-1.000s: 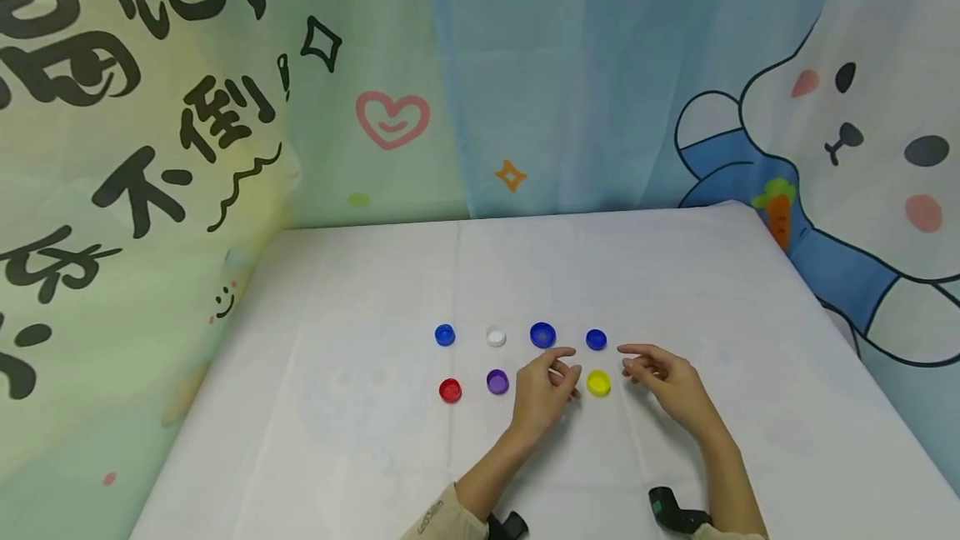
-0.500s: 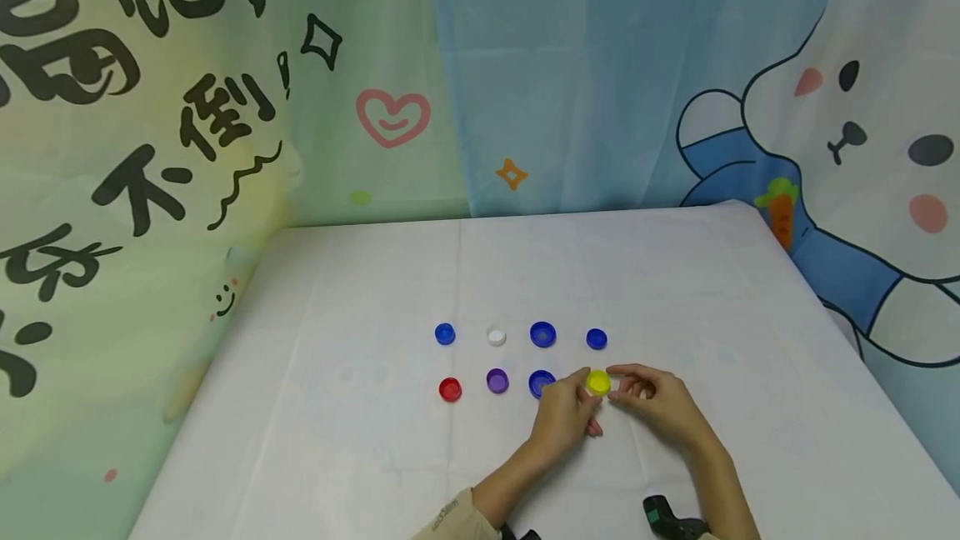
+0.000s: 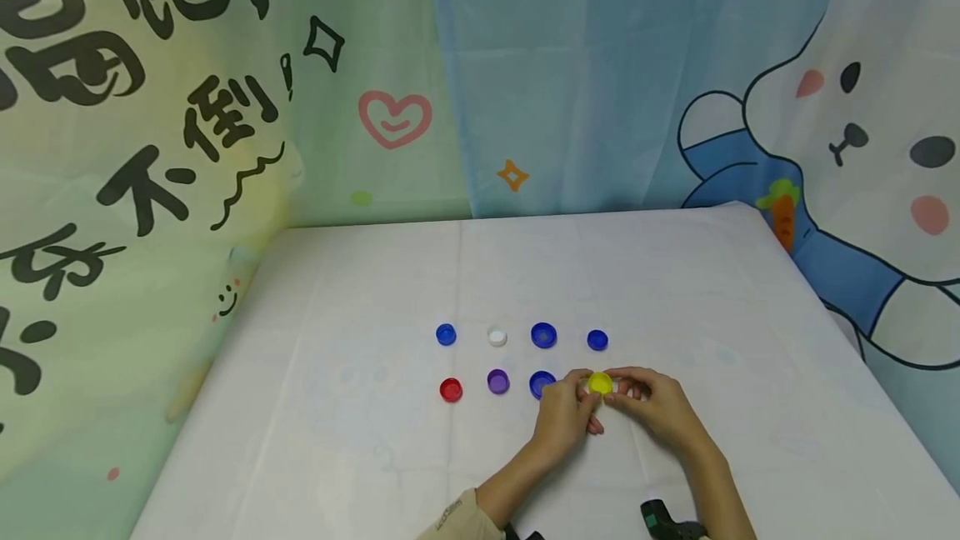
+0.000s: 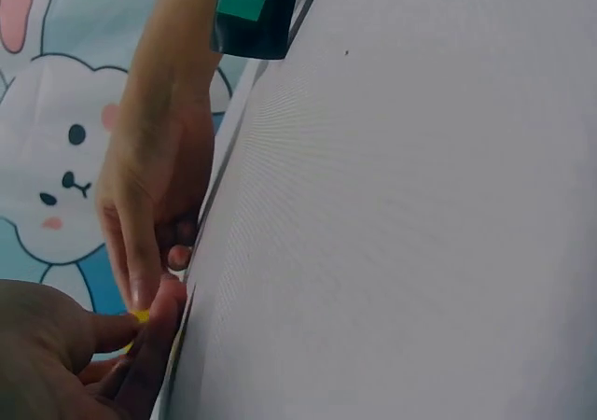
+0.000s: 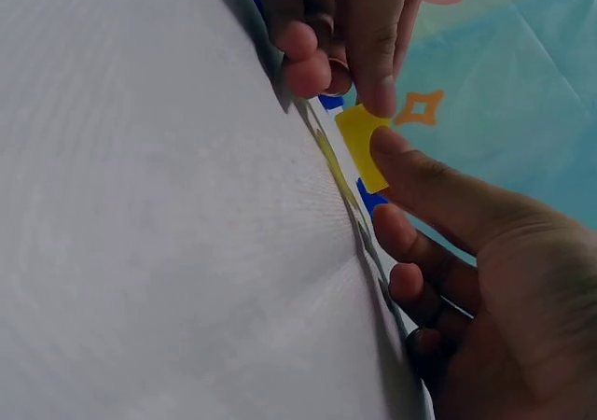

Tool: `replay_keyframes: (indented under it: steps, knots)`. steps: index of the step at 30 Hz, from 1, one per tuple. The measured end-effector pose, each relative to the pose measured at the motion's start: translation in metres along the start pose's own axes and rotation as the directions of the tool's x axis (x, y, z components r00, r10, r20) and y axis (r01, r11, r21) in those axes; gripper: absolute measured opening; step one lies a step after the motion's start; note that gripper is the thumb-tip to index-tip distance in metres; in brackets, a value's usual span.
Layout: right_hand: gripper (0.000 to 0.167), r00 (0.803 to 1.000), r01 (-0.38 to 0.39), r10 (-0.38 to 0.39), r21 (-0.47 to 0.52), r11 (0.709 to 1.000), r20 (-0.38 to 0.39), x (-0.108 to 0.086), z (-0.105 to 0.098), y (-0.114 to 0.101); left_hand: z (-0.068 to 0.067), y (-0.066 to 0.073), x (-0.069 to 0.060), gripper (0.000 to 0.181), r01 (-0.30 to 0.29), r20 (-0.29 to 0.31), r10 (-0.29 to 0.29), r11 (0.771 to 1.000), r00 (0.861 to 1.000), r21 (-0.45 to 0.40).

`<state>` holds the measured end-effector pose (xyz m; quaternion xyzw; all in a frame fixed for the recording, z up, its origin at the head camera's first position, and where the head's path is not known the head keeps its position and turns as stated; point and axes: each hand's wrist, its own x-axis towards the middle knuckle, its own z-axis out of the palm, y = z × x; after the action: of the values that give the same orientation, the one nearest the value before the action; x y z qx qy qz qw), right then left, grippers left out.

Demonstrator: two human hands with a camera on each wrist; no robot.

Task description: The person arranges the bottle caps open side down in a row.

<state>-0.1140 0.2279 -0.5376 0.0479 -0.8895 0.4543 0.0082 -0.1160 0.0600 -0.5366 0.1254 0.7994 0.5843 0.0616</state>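
Between the two hands in the head view is a round yellow cap (image 3: pixel 600 382), which shows as a yellow piece (image 5: pixel 359 145) in the right wrist view. The left hand (image 3: pixel 561 417) pinches its left side with thumb and finger. From the right, the right hand (image 3: pixel 660 407) grips it, its thumb pressed on the yellow side. Just left of the left hand, a blue cap (image 3: pixel 538 382) is partly covered by that hand. In the left wrist view the yellow cap (image 4: pixel 141 316) is mostly hidden behind the fingers.
A purple cap (image 3: pixel 498 382) and a red cap (image 3: pixel 451 390) lie further left. Behind them, in a row, are a blue cap (image 3: pixel 446 334), a white cap (image 3: pixel 497 337), a larger blue cap (image 3: pixel 543 335) and a small blue cap (image 3: pixel 597 340). A white cloth (image 3: pixel 360 298) covers the table.
Both hands have come together at the yellow cap; the left moved right and toward the near edge, uncovering part of the blue cap. Thumbs and fingers have closed on the yellow cap.
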Motion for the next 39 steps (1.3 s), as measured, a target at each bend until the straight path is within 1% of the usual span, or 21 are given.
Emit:
replay_keyframes:
  steps: [3, 5, 7, 10, 12, 18, 21, 24, 25, 26, 29, 31, 33, 35, 37, 39]
  knots:
    - [0.037, 1.0, 0.007, -0.007, 0.021, 1.0, -0.009, -0.001, -0.001, -0.002, -0.002, 0.001, 0.0, 0.028, -0.033, -0.005, 0.033, 0.999, 0.999, -0.015]
    - [0.036, 0.999, 0.041, -0.041, 0.017, 0.999, -0.03, 0.0, -0.001, -0.002, -0.004, 0.002, 0.001, 0.028, -0.051, -0.006, 0.051, 0.998, 0.999, -0.021]
    - [0.033, 0.994, 0.091, -0.091, 0.008, 0.996, -0.058, 0.0, -0.002, -0.003, -0.007, 0.005, 0.001, 0.029, -0.062, 0.001, 0.062, 0.998, 0.998, -0.033]
    - [0.031, 0.976, 0.187, -0.186, -0.006, 0.982, -0.116, 0.002, -0.002, -0.007, -0.013, 0.01, 0.002, 0.03, -0.083, 0.008, 0.083, 0.996, 0.997, -0.039]
    - [0.032, 0.963, 0.226, -0.224, -0.005, 0.974, -0.151, 0.002, -0.003, -0.01, -0.019, 0.014, 0.003, 0.03, -0.097, 0.011, 0.098, 0.994, 0.995, -0.051]
    - [0.034, 0.939, 0.276, -0.269, 0.006, 0.961, -0.214, 0.003, -0.006, -0.026, -0.033, 0.026, 0.006, 0.03, -0.165, 0.0, 0.165, 0.982, 0.986, -0.088]
    - [0.037, 0.916, 0.326, -0.318, -0.009, 0.945, -0.244, 0.003, -0.008, -0.034, -0.04, 0.033, 0.004, 0.031, -0.204, -0.003, 0.205, 0.973, 0.979, -0.107]
    - [0.038, 0.897, 0.363, -0.355, -0.022, 0.932, -0.263, 0.001, -0.01, -0.046, -0.052, 0.046, 0.0, 0.032, -0.219, 0.013, 0.223, 0.965, 0.975, -0.141]
    - [0.039, 0.892, 0.371, -0.365, -0.029, 0.928, -0.266, 0.0, -0.011, -0.049, -0.057, 0.051, -0.002, 0.032, -0.213, 0.024, 0.219, 0.963, 0.975, -0.163]
    - [0.039, 0.892, 0.369, -0.365, -0.036, 0.929, -0.266, -0.001, -0.012, -0.054, -0.062, 0.056, -0.004, 0.032, -0.203, 0.038, 0.213, 0.961, 0.976, -0.187]
    - [0.039, 0.885, 0.383, -0.384, -0.056, 0.922, -0.264, -0.003, -0.014, -0.062, -0.077, 0.07, -0.009, 0.031, -0.153, 0.084, 0.18, 0.953, 0.98, -0.263]
    - [0.04, 0.881, 0.39, -0.394, -0.068, 0.918, -0.263, -0.004, -0.015, -0.066, -0.082, 0.073, -0.01, 0.031, -0.119, 0.108, 0.159, 0.943, 0.981, -0.31]
    - [0.041, 0.879, 0.395, -0.4, -0.072, 0.916, -0.261, -0.005, -0.016, -0.069, -0.083, 0.073, -0.009, 0.03, -0.083, 0.118, 0.132, 0.933, 0.984, -0.349]
    - [0.041, 0.877, 0.4, -0.403, -0.067, 0.914, -0.261, -0.005, -0.017, -0.072, -0.081, 0.069, -0.008, 0.03, -0.042, 0.118, 0.093, 0.923, 0.989, -0.383]
    - [0.041, 0.877, 0.404, -0.404, -0.056, 0.913, -0.259, -0.005, -0.017, -0.074, -0.079, 0.064, -0.005, 0.03, 0.011, 0.112, 0.039, 0.909, 0.993, -0.416]
    - [0.042, 0.877, 0.409, -0.407, -0.047, 0.911, -0.256, -0.005, -0.018, -0.077, -0.076, 0.059, -0.004, 0.029, 0.062, 0.109, -0.015, 0.896, 0.994, -0.439]
